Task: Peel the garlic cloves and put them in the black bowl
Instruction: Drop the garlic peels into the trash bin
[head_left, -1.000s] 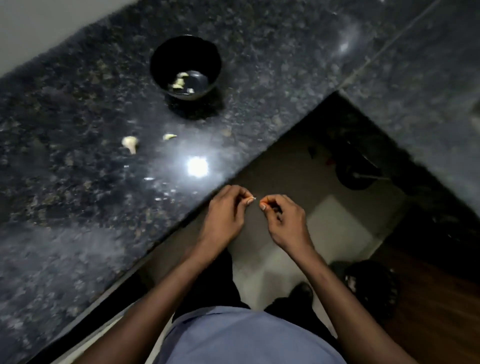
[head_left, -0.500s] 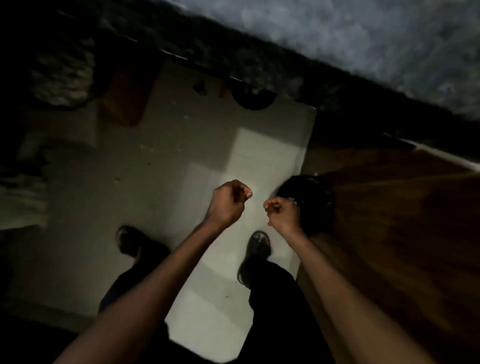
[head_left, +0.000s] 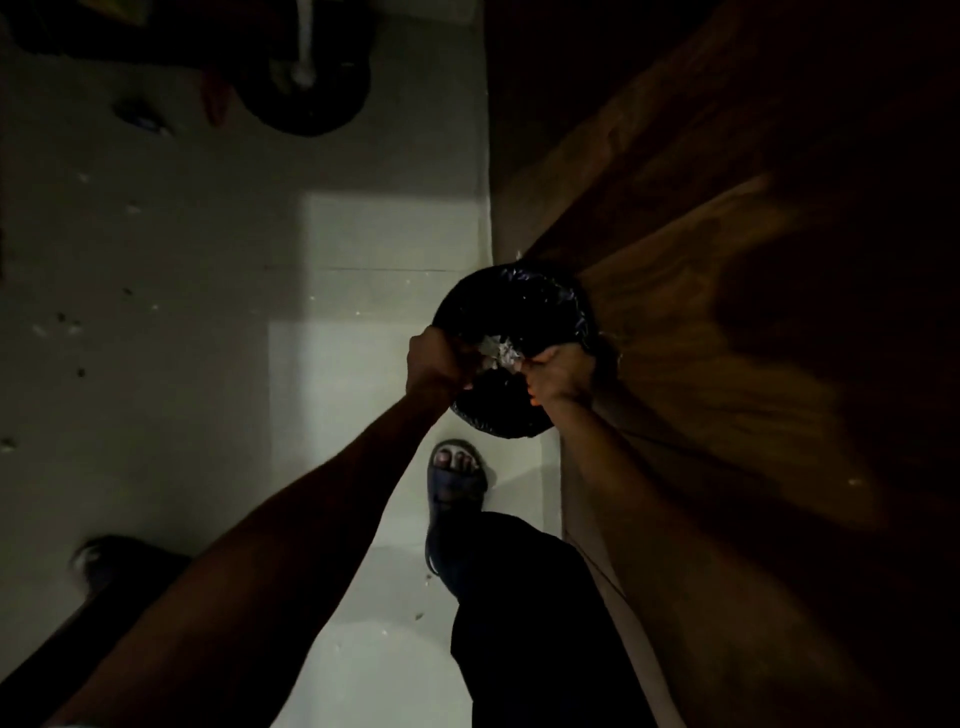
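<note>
Both my hands are held over a bin lined with a black bag (head_left: 519, 306) on the floor. My left hand (head_left: 436, 364) has its fingers curled, as it had when it pinched the garlic clove; the clove itself is hidden in the dark. My right hand (head_left: 558, 374) is curled too, with its fingertips at a pale scrap of garlic skin (head_left: 498, 352) over the bin's opening. The black bowl and the counter are out of view.
A brown wooden cabinet front (head_left: 727, 312) runs along the right, close to the bin. My sandalled foot (head_left: 457, 478) stands just below the bin on the pale tiled floor (head_left: 260, 312). A dark round object (head_left: 311, 93) lies at the top.
The view has swung down from the counter to the floor. Both hands, still curled, have moved from mid-air to right over the black bin.
</note>
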